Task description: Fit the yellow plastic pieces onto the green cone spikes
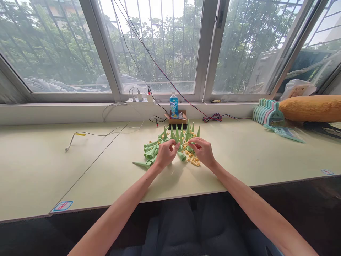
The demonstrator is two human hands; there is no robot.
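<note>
My left hand (165, 154) is closed around a green plastic cone spike (176, 138), its pointed end upward. Close by on the right, my right hand (203, 151) pinches a small yellow plastic piece (185, 143) and points it toward the cone's wide end. More green cone spikes (151, 150) lie in a heap beside my left hand, while several others (188, 128) stand point-up behind both hands. Loose yellow pieces (194, 161) are scattered below my right hand and among the cones. My fingers partly cover the held parts.
A blue-labelled bottle (174, 106) is in or just behind a small cardboard box (178, 121) near the window. Cables (213, 117) run along the back of the table (106, 174). Pastel plastic hangers or brackets (269, 111) and a brown plush cushion (310, 108) occupy the far right.
</note>
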